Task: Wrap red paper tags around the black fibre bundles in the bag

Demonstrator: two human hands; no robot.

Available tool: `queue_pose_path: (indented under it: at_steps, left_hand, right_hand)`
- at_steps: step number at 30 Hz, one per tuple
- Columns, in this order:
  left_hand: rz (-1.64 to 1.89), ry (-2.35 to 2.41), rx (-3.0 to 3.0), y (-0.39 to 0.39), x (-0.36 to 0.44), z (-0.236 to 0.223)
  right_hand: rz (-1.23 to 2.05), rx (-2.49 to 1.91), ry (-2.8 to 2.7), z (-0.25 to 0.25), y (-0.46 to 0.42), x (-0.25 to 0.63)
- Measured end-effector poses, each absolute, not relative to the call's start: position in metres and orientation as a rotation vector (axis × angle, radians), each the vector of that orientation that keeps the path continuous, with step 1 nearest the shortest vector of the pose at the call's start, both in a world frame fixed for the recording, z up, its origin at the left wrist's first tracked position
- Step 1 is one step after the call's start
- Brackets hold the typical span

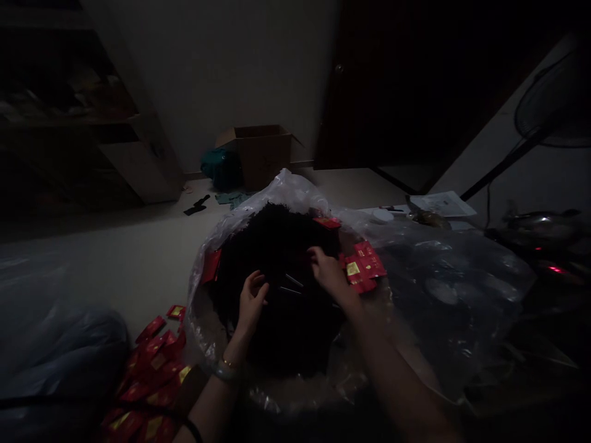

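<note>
A mound of black, shaggy, fibre-like material fills a round container lined with clear plastic. Over its left part is my left hand, fingers curved and apart, with nothing visible in them. My right hand reaches over the right part; its bent thumb and fingers look apart, though darkness hides details. Two thin pale strips lie on the black material between my hands. Red packets with gold labels rest at the right rim, near my right wrist. Another red packet sits at the left rim.
Many red packets are heaped at lower left, beside a bluish plastic-covered bundle. Clear plastic sheeting spreads to the right. Behind stand an open cardboard box and a teal bag. A fan is at right.
</note>
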State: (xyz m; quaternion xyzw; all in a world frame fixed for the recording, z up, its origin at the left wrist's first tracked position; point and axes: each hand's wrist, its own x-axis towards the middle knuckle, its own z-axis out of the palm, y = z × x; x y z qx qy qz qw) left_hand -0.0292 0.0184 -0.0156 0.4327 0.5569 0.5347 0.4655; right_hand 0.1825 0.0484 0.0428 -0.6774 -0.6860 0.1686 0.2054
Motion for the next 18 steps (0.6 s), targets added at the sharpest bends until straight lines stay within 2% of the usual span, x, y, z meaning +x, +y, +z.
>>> queue_pose_path:
  at_steps: [3,5,10,18]
  left_hand:
    - [1.36,1.384,1.317,0.016,-0.029,-0.017]
    - [1.267,1.363,1.477,0.014,-0.029,-0.018]
    - [1.209,1.418,1.406,0.011,-0.027,-0.017]
    - [1.311,1.391,1.214,0.011,-0.027,-0.01]
  right_hand:
    - [0.78,-1.501,-2.2,0.049,0.039,0.155]
    - [0.86,-1.348,-2.193,0.045,0.036,0.144]
    - [0.514,-1.359,-1.846,0.013,0.037,0.127]
    - [0.143,-1.119,-1.869,-0.019,0.028,0.117]
